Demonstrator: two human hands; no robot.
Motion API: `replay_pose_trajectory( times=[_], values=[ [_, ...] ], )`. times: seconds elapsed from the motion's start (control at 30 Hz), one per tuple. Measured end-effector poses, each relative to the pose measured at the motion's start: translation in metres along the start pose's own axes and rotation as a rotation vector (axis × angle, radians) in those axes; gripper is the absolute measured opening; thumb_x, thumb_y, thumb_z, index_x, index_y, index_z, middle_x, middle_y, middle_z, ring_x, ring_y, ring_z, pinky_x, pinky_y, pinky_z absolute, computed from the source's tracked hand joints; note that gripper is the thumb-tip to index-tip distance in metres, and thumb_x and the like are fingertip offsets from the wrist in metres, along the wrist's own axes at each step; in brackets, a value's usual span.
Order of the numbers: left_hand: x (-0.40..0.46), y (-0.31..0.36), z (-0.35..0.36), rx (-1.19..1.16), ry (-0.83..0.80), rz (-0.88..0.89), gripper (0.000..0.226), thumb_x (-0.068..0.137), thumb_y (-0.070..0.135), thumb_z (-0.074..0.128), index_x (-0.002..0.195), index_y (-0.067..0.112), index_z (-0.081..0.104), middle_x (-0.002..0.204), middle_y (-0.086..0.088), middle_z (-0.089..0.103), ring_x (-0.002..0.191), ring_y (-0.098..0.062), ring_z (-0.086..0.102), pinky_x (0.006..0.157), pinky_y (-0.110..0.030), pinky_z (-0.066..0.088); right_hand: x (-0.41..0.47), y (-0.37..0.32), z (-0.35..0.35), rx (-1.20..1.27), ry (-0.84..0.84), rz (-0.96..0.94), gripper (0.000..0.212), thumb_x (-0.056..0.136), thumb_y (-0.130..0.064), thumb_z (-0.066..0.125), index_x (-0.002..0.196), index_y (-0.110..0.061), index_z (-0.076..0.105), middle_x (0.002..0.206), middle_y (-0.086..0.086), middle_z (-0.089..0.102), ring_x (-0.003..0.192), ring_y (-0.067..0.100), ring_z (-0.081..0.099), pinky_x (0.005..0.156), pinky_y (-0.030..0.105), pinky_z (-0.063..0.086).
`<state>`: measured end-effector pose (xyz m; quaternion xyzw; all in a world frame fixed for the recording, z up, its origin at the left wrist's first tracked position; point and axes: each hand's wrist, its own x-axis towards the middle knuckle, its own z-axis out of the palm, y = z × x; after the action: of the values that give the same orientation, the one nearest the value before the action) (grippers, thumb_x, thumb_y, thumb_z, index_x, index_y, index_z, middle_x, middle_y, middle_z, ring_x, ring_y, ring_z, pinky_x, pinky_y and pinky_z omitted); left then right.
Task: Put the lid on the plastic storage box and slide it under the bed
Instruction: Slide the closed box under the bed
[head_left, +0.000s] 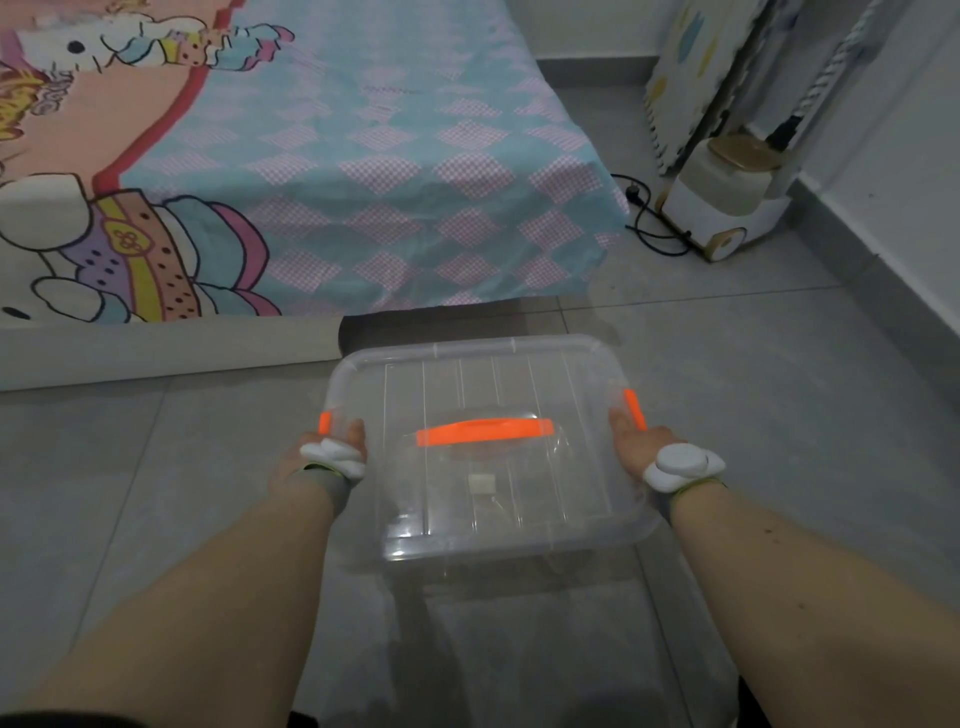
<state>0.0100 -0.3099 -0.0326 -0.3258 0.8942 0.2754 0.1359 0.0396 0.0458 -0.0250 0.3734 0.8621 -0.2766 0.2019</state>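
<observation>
Box (488, 467), clear plastic, lid (467, 379) already on, orange handle (485, 431) on top, sits on the grey tile floor (727, 364) just in front of the bed (363, 182). Your left hand (337, 441) grips its left side at the orange latch (325, 422); your right hand (631, 439) holds the right side by the other latch (635, 409). White appliance (727, 197) with a black cord (644, 218) stands off to the right.

Lidded storage box (488, 447) on floor (727, 364) before bed (363, 182), appliance (722, 202) right of bed
</observation>
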Motion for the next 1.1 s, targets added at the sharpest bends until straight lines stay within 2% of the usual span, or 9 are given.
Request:
replay_pose_trajectory(
  times=[0.1, 0.27, 0.33, 0.4, 0.53, 0.67, 0.83, 1.0, 1.1],
  values=[
    [-0.001, 0.006, -0.003, 0.027, -0.060, 0.112, 0.073, 0.093, 0.054, 0.046, 0.150, 0.011, 0.028, 0.153, -0.010, 0.035, 0.137, -0.031, 0.038, 0.111, -0.034, 0.026, 0.002, 0.002, -0.002, 0.104, 0.050, 0.033, 0.086, 0.087, -0.070, 0.036, 0.136, -0.001, 0.049, 0.136, 0.021, 0.056, 0.122, 0.037, 0.056, 0.102, 0.038, 0.042],
    [-0.019, 0.027, -0.003, 0.091, -0.102, 0.118, 0.092, 0.078, 0.072, 0.053, 0.141, 0.007, 0.035, 0.136, -0.018, 0.054, 0.113, -0.039, 0.060, 0.097, -0.044, 0.047, 0.008, 0.008, -0.011, 0.342, 0.136, 0.074, 0.072, 0.078, -0.060, 0.051, 0.115, 0.000, 0.063, 0.115, 0.022, 0.067, 0.104, 0.039, 0.064, 0.083, 0.032, 0.044],
    [-0.023, 0.036, -0.001, 0.020, -0.142, 0.171, 0.097, 0.074, 0.070, 0.060, 0.143, 0.009, 0.031, 0.137, -0.017, 0.052, 0.115, -0.038, 0.058, 0.096, -0.046, 0.048, 0.014, 0.013, -0.016, 0.465, 0.150, 0.116, 0.073, 0.069, -0.059, 0.053, 0.113, -0.002, 0.065, 0.105, 0.019, 0.066, 0.095, 0.041, 0.065, 0.086, 0.039, 0.052],
    [-0.026, 0.040, 0.001, -0.030, -0.165, 0.296, 0.107, 0.069, 0.067, 0.068, 0.149, 0.015, 0.020, 0.142, -0.016, 0.047, 0.123, -0.036, 0.052, 0.102, -0.046, 0.043, 0.023, 0.017, -0.018, 0.528, 0.129, 0.143, 0.078, 0.060, -0.061, 0.051, 0.114, -0.006, 0.064, 0.103, 0.015, 0.064, 0.093, 0.042, 0.065, 0.088, 0.049, 0.054],
    [-0.032, 0.047, 0.008, 0.201, -0.211, 0.506, 0.136, 0.052, 0.075, 0.074, 0.150, 0.037, -0.012, 0.152, -0.015, 0.024, 0.134, -0.036, 0.038, 0.108, -0.046, 0.034, 0.042, 0.022, -0.014, 0.661, 0.090, 0.169, 0.086, 0.055, -0.055, 0.053, 0.130, -0.013, 0.053, 0.124, 0.014, 0.059, 0.109, 0.045, 0.059, 0.095, 0.055, 0.049],
    [-0.030, 0.047, 0.014, 0.339, -0.295, 0.534, 0.149, 0.035, 0.076, 0.078, 0.153, 0.030, 0.000, 0.158, -0.015, -0.001, 0.144, -0.034, 0.021, 0.115, -0.046, 0.028, 0.033, 0.011, -0.013, 0.817, 0.170, 0.267, 0.089, 0.058, -0.045, 0.055, 0.139, -0.013, 0.038, 0.141, 0.016, 0.045, 0.123, 0.044, 0.049, 0.106, 0.052, 0.041],
    [-0.021, 0.057, 0.014, 0.356, -0.290, 0.561, 0.149, 0.035, 0.068, 0.085, 0.153, 0.027, 0.004, 0.158, -0.015, -0.007, 0.146, -0.034, 0.016, 0.116, -0.046, 0.027, 0.035, -0.008, -0.010, 0.933, 0.272, 0.267, 0.066, 0.081, -0.019, 0.055, 0.141, -0.003, 0.034, 0.145, 0.021, 0.041, 0.127, 0.043, 0.047, 0.109, 0.050, 0.039],
    [-0.010, 0.070, 0.014, 0.320, -0.204, 0.577, 0.127, 0.049, 0.065, 0.083, 0.152, 0.025, 0.019, 0.161, -0.012, 0.000, 0.149, -0.029, 0.006, 0.116, -0.043, 0.022, 0.042, -0.020, -0.008, 1.055, 0.245, 0.165, 0.064, 0.086, -0.009, 0.050, 0.146, -0.010, 0.030, 0.143, 0.016, 0.044, 0.119, 0.041, 0.053, 0.095, 0.054, 0.051],
    [-0.006, 0.075, 0.015, 0.299, -0.155, 0.585, 0.115, 0.053, 0.068, 0.080, 0.149, 0.031, 0.029, 0.161, -0.011, 0.003, 0.147, -0.027, 0.016, 0.115, -0.038, 0.024, 0.048, -0.027, -0.007, 1.133, 0.150, 0.129, 0.070, 0.088, -0.011, 0.045, 0.152, -0.026, 0.020, 0.140, 0.007, 0.040, 0.110, 0.040, 0.058, 0.078, 0.048, 0.059]
  ],
)
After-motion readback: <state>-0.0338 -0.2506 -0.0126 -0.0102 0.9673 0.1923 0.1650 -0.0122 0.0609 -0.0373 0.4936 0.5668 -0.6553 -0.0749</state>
